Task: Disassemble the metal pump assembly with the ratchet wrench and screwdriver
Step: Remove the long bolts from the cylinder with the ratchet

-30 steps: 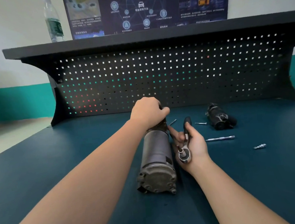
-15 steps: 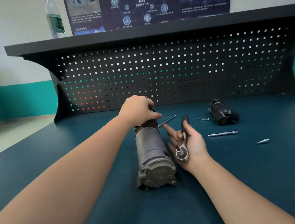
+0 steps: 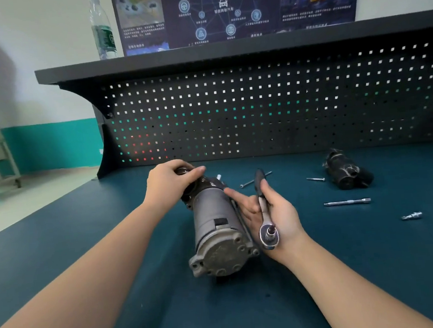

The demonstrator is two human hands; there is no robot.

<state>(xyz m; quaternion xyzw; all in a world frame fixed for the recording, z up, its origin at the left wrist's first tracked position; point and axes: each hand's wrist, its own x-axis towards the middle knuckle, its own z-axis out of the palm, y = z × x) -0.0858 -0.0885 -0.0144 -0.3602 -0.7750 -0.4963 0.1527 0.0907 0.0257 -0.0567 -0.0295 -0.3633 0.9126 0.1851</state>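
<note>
My left hand (image 3: 169,185) grips the far-end cap off the pump (image 3: 217,231); right hand (image 3: 272,214) fingers curled w/ ratchet (image 3: 264,212), idle. Next, prob: pull cap straight off.

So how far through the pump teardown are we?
Partly done: a dark housing and long bolts lie loose on the bench. In hand: left hand grips the pump's far-end cap, right hand holds the ratchet. Left: the main body and near flange, not yet apart.
</note>
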